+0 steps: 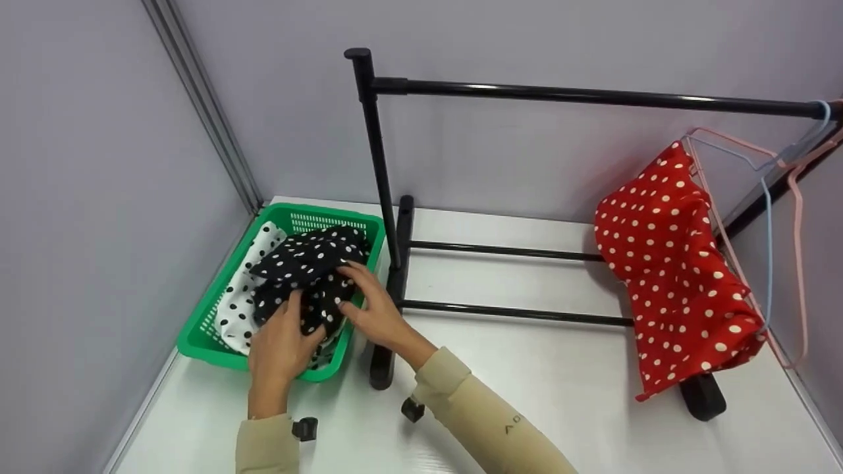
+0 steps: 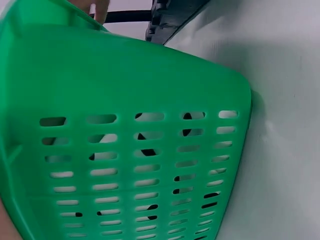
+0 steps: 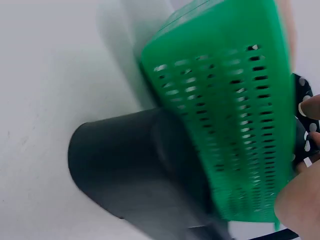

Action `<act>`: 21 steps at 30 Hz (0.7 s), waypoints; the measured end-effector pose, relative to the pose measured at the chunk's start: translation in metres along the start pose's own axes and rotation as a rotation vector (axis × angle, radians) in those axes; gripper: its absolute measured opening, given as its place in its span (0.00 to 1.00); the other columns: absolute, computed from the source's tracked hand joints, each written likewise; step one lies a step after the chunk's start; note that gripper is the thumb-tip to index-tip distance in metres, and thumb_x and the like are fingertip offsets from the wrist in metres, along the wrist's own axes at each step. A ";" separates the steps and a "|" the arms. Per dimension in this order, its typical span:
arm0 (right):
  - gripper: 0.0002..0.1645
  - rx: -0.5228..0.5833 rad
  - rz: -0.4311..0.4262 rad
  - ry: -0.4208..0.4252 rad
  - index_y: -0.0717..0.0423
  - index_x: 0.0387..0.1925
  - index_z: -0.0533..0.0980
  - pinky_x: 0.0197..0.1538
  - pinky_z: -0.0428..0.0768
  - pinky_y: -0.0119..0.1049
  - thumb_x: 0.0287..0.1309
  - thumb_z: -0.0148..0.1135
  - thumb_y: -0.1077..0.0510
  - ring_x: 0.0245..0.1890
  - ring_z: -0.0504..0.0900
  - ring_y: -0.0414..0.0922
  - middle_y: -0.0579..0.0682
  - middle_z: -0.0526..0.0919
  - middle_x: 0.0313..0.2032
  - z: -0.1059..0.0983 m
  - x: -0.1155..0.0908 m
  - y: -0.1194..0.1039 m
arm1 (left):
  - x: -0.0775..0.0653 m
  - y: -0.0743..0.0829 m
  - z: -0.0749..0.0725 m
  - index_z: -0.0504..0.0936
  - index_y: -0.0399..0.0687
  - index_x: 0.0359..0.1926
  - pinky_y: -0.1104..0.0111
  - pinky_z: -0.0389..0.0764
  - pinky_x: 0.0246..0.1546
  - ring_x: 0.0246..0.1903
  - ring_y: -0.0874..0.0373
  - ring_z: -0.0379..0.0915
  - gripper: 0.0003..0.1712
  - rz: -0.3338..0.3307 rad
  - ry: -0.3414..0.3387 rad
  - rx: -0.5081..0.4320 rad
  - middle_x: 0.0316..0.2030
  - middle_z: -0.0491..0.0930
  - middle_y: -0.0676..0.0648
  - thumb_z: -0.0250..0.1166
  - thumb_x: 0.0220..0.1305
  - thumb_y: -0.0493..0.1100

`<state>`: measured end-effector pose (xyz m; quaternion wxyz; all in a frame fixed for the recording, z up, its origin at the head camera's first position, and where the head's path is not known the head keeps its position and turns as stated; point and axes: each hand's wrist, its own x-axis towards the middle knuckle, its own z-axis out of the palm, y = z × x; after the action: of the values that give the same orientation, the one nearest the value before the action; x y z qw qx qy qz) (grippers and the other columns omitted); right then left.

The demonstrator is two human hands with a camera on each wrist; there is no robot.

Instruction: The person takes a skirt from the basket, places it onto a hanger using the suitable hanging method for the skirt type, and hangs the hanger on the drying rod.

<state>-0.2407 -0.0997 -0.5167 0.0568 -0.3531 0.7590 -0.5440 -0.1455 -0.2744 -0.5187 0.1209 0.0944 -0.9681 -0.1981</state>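
Note:
A black cloth with white dots (image 1: 309, 253) lies bunched in the green plastic basket (image 1: 197, 352). My left hand (image 1: 280, 342) holds its near side, thumb and fingers spread over a fold. At the right side of the bundle, my right hand (image 1: 379, 313) grips the cloth between thumb and fingers. In the right wrist view, fingertips (image 3: 311, 107) lie on the dotted cloth beyond the basket's rim. A white cloth with black dots (image 1: 237, 309) lies beneath and to the left of the black one. The left wrist view shows mainly the basket's slotted wall (image 2: 125, 75).
A black garment rack (image 1: 527, 92) stands right of the basket, its foot (image 1: 382, 365) close beside it. On the right, a red cloth with white dots (image 1: 672, 263) hangs by pink and blue hangers (image 1: 769, 250). Grey walls (image 1: 85, 197) enclose the white surface (image 1: 527, 388).

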 end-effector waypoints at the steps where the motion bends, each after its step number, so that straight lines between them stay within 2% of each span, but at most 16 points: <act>1: 0.36 0.020 -0.023 -0.001 0.51 0.74 0.66 0.74 0.64 0.49 0.65 0.59 0.61 0.76 0.60 0.46 0.49 0.61 0.76 -0.002 -0.001 -0.004 | 0.000 0.000 0.000 0.60 0.36 0.76 0.42 0.81 0.34 0.35 0.36 0.81 0.47 0.001 0.014 -0.004 0.63 0.74 0.29 0.71 0.64 0.50; 3: 0.35 0.076 -0.061 -0.002 0.53 0.73 0.67 0.72 0.68 0.48 0.65 0.58 0.63 0.75 0.61 0.46 0.50 0.61 0.76 -0.008 -0.005 -0.013 | -0.001 -0.001 0.000 0.58 0.34 0.76 0.44 0.80 0.30 0.31 0.37 0.80 0.47 0.002 0.055 -0.022 0.65 0.70 0.28 0.70 0.64 0.47; 6: 0.34 0.193 -0.113 -0.014 0.57 0.73 0.67 0.68 0.74 0.48 0.66 0.57 0.67 0.74 0.62 0.48 0.52 0.62 0.75 -0.017 -0.012 -0.027 | -0.006 -0.004 0.001 0.57 0.35 0.76 0.46 0.79 0.25 0.28 0.38 0.78 0.49 0.009 0.156 -0.067 0.67 0.66 0.29 0.72 0.63 0.48; 10: 0.34 0.323 -0.151 -0.030 0.61 0.73 0.65 0.67 0.75 0.48 0.68 0.56 0.68 0.75 0.61 0.51 0.55 0.58 0.76 -0.033 -0.024 -0.044 | -0.013 -0.008 0.004 0.56 0.42 0.77 0.44 0.79 0.26 0.33 0.37 0.77 0.55 0.027 0.337 -0.181 0.68 0.63 0.34 0.77 0.58 0.51; 13: 0.34 0.375 -0.162 -0.020 0.62 0.74 0.64 0.66 0.76 0.48 0.69 0.56 0.67 0.74 0.62 0.50 0.55 0.56 0.77 -0.045 -0.030 -0.056 | -0.015 -0.012 0.005 0.52 0.49 0.79 0.44 0.79 0.30 0.41 0.36 0.76 0.60 0.042 0.426 -0.285 0.71 0.60 0.37 0.80 0.54 0.50; 18: 0.32 0.421 -0.188 0.023 0.65 0.72 0.65 0.63 0.77 0.50 0.68 0.56 0.68 0.69 0.67 0.51 0.56 0.58 0.75 -0.064 -0.034 -0.067 | -0.013 -0.015 0.005 0.48 0.54 0.81 0.50 0.76 0.32 0.52 0.37 0.72 0.63 0.043 0.491 -0.401 0.75 0.49 0.40 0.80 0.54 0.45; 20: 0.31 0.417 -0.190 0.049 0.65 0.71 0.67 0.62 0.78 0.48 0.68 0.56 0.68 0.67 0.68 0.52 0.56 0.61 0.74 -0.071 -0.036 -0.067 | -0.010 -0.014 0.004 0.47 0.53 0.81 0.49 0.78 0.38 0.58 0.38 0.70 0.63 0.044 0.507 -0.438 0.77 0.45 0.41 0.80 0.54 0.44; 21: 0.30 0.414 -0.182 0.066 0.65 0.70 0.68 0.61 0.79 0.47 0.68 0.56 0.68 0.67 0.69 0.52 0.56 0.62 0.73 -0.074 -0.038 -0.066 | -0.008 -0.013 0.004 0.47 0.53 0.81 0.47 0.78 0.44 0.62 0.38 0.67 0.64 0.043 0.510 -0.451 0.78 0.44 0.41 0.80 0.54 0.44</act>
<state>-0.2163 -0.0293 -0.4410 0.0540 -0.3830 0.5976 -0.7023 -0.1372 -0.2829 -0.5286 0.3810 0.0911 -0.8403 -0.3748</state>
